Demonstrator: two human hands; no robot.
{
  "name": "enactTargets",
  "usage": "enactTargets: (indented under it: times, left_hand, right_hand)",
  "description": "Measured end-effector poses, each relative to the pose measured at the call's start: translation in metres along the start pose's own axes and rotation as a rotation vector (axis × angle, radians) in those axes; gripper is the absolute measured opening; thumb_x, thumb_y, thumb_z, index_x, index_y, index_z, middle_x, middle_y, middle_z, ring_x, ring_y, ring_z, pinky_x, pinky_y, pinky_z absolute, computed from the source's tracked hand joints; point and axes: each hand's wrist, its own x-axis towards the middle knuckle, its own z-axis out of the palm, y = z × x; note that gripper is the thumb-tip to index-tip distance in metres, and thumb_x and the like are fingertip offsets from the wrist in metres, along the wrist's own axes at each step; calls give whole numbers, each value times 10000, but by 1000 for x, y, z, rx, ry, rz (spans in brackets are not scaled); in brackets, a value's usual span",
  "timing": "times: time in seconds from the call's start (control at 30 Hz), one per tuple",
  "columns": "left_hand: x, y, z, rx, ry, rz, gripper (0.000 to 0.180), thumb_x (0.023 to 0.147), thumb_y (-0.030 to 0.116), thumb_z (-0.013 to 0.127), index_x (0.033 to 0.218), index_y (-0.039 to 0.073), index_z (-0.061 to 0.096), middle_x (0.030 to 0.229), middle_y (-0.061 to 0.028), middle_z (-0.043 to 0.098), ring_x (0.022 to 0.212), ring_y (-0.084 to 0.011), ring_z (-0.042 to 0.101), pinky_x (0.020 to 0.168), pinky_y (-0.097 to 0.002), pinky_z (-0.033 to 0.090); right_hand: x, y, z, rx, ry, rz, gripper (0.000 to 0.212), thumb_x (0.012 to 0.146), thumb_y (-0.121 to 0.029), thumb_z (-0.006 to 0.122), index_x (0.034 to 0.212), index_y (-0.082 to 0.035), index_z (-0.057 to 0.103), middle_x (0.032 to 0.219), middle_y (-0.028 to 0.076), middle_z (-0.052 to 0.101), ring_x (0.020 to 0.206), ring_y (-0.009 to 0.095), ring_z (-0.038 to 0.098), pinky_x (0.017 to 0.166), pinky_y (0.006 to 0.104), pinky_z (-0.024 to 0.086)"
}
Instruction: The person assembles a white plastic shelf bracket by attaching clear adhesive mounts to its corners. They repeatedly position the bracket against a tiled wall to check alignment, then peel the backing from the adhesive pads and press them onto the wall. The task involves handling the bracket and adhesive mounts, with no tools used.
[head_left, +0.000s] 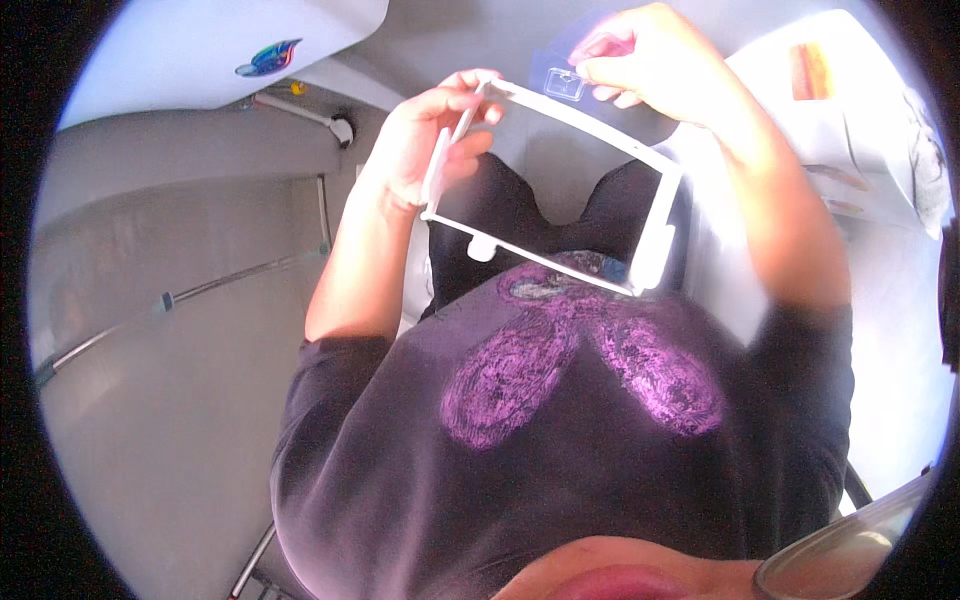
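Nearest, a dark T-shirt [600, 480] is seen from above, with a purple print [515, 370] spread on its front in two rounded lobes. Beyond it the black trousers [500, 200] are seen, partly through the opening of a white frame [660, 215]. This frame is thin, four-sided and open in the middle; it is held in the air above the lap, tilted, with its lower right corner close to the shirt. From its near bar a small rounded white tab [482, 248] hangs down. The left side of the frame is gripped by the left hand [430, 130] — its fingers are closed around the bar near the upper left corner. Farther, by the far bar, a clear bluish sheet [563, 72] with a small white square outline is pinched at its right side by the right hand [650, 65], the fingers being narrow. Whether the sheet touches the frame cannot be told. Behind, on the right, a brown-orange patch [811, 70] is seen on a brightly lit white surface [765, 60]. On the left, a metal rod [240, 280] runs along a grey side, and on a white panel [190, 45] above it a shiny, many-coloured sticker [268, 58] is placed.
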Motion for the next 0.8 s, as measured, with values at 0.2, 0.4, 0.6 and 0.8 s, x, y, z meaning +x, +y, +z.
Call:
enactTargets:
  times: [0.2,0.4,0.6,0.8]
  left_hand:
    - [6,-4,35,181,136,62,263,888,160,467,1125,46,474,927,-119,562,431,-107,407,318,-194,342]
    - [26,-15,46,215,94,211,299,874,87,461,1166,39,425,1066,-148,598,803,-207,633,664,-307,545]
    - [23,-12,31,538,278,388,297,891,97,479,1181,46,444,1102,-139,598,884,-196,631,683,-312,531]
    - [22,13,35,695,66,449,611,915,77,484,1415,84,133,944,-25,565,795,-105,545,697,-251,473]
  right_hand:
    - [3,38,-12,78,42,-69,218,756,-124,627,934,0,650,761,102,650,680,142,610,628,261,490]
    - [-20,70,-16,493,-27,-4,257,829,-200,603,981,6,616,886,84,650,821,157,630,736,269,506]
    - [-4,81,86,799,-141,85,207,806,-142,623,942,14,621,846,68,640,785,142,600,725,250,478]
    - [-1,64,88,912,0,23,131,807,-109,611,864,4,644,837,50,639,753,124,586,687,220,441]
